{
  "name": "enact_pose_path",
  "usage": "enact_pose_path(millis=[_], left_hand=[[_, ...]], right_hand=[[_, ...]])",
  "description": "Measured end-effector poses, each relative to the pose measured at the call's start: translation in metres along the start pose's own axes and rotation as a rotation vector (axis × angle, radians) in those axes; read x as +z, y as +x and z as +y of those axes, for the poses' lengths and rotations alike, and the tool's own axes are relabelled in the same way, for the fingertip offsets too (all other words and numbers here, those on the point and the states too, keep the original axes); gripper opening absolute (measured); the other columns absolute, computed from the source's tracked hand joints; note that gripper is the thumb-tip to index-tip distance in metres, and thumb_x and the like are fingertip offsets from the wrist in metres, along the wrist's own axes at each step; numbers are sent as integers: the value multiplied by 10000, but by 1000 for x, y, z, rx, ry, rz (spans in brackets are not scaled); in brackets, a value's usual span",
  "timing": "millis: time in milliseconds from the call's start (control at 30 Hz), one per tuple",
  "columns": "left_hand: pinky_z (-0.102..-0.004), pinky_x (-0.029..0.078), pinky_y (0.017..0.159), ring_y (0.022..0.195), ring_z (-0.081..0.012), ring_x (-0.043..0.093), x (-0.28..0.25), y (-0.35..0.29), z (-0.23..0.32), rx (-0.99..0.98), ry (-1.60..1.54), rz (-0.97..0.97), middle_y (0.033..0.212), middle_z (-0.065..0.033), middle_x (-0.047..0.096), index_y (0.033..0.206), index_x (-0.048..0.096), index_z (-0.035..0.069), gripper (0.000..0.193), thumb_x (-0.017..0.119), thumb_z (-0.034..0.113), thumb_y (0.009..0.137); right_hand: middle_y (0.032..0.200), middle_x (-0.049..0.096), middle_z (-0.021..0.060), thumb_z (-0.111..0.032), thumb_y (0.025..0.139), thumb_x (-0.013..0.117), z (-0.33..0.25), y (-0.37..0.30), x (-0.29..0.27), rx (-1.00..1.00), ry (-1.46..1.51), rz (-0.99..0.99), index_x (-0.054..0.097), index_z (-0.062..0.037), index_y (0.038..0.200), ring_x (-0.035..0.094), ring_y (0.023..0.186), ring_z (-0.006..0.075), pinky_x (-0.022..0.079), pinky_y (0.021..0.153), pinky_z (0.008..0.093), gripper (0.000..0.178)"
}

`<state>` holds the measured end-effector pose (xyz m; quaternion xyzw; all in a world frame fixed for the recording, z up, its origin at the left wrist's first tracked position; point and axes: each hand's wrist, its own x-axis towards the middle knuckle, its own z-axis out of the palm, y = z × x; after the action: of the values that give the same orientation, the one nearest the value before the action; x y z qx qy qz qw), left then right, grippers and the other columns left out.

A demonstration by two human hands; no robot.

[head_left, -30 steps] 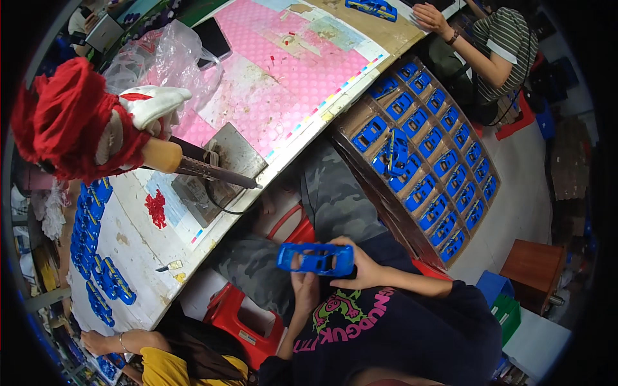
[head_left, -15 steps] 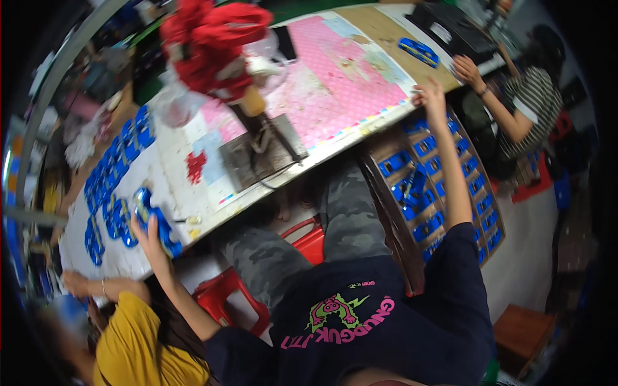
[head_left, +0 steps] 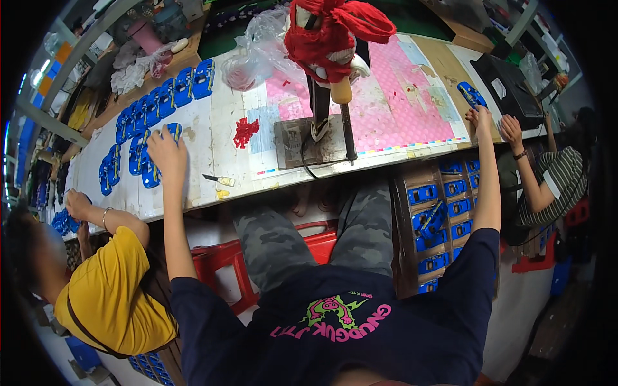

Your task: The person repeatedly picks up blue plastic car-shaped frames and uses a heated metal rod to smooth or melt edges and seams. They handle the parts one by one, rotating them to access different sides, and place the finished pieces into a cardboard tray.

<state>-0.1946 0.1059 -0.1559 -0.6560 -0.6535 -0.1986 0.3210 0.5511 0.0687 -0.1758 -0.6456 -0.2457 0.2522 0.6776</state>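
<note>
My left hand (head_left: 168,156) is over the left part of the table, its fingers bent down on a blue toy car (head_left: 174,130) that shows past the fingertips; the hand hides part of it. More blue toy cars lie close beside it, one (head_left: 136,153) just to the left. My right arm stretches out to the far right, where my right hand (head_left: 479,118) has its fingers loosely apart at the near end of a single blue toy car (head_left: 471,94). Whether those fingers touch the car I cannot tell.
Before me stands a press-like machine (head_left: 315,145) wrapped in red cloth. Red bits (head_left: 246,132) and a knife (head_left: 219,179) lie left of it. A carton of blue cars (head_left: 400,219) is by my right leg. Co-workers sit left, in a yellow shirt (head_left: 116,289), and right, in stripes (head_left: 559,186).
My view has swung to the right. My left hand has moved farther in over the row of cars. My right hand has reached outward and is now close to the lone car.
</note>
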Motion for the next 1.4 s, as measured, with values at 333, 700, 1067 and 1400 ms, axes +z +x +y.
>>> enact_pose_path(millis=[333, 700, 1067, 1400], left_hand=[[-361, 371, 703, 797, -248, 489, -19, 30, 110, 297, -769, -198, 745, -76, 549, 661, 637, 63, 65, 635, 117, 625], [-355, 408, 638, 672, -254, 526, -13, 25, 129, 232, -630, -292, 662, -112, 563, 633, 629, 29, 95, 643, 123, 627], [-221, 384, 658, 702, -95, 499, -86, -1, 117, -189, -1154, 81, 768, -45, 568, 816, 567, -4, 52, 553, 28, 777], [-278, 439, 608, 700, -210, 571, -206, -85, 212, 246, -2212, -458, 780, -113, 583, 827, 565, 10, 227, 596, -89, 625]], right_hand=[[961, 450, 309, -303, 767, 546, -4, -43, 23, 8, 488, 30, 273, 54, 1028, 514, 911, 445, 456, 804, 495, 521], [913, 540, 193, -409, 833, 409, -13, -130, 10, 68, 798, -565, 461, 42, 921, 541, 842, 286, 454, 771, 373, 462], [961, 464, 242, -448, 791, 474, -33, -305, 12, -20, 614, -772, 284, -44, 1232, 562, 582, 241, 488, 479, 270, 628], [961, 456, 348, -150, 548, 754, -28, -421, 47, 674, 1278, -1342, 183, 73, 1146, 574, 741, 336, 505, 620, 343, 856]])
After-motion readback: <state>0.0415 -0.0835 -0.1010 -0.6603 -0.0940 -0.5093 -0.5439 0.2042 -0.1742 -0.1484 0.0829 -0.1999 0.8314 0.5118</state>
